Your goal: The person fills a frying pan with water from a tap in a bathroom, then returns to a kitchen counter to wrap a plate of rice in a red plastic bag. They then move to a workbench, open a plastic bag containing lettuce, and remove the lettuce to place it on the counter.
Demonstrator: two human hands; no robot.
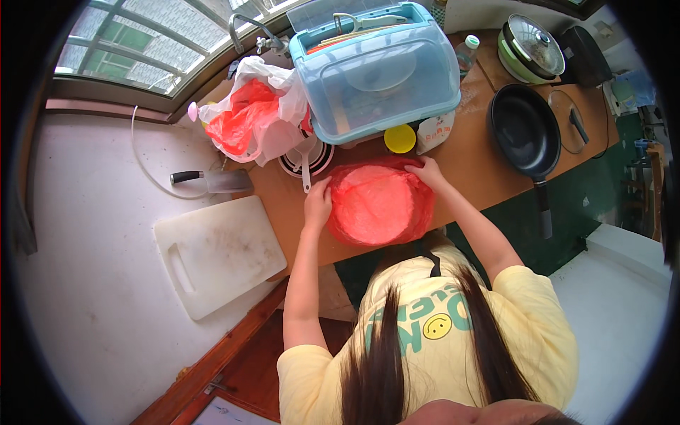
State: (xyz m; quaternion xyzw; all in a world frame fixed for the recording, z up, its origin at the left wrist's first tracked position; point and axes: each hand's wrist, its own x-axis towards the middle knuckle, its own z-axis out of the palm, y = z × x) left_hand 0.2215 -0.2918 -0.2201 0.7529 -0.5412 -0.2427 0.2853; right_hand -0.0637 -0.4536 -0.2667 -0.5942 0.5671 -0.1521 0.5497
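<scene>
A red plastic bag is spread wide in front of me at the table's near edge. Its middle forms a broad, round, paler shape; I cannot tell whether something round lies inside or under it. My left hand grips the bag's left rim, with the fingers partly hidden by the plastic. At the upper right rim, my right hand pinches the film. Just beyond the left hand, a white long-handled spoon rests across a dark round pan or bowl.
Behind the bag stand a blue lidded storage box, a yellow round lid and a small white packet. Leftward are a cutting board, a knife and bunched plastic bags. A black frying pan overhangs the table's right edge.
</scene>
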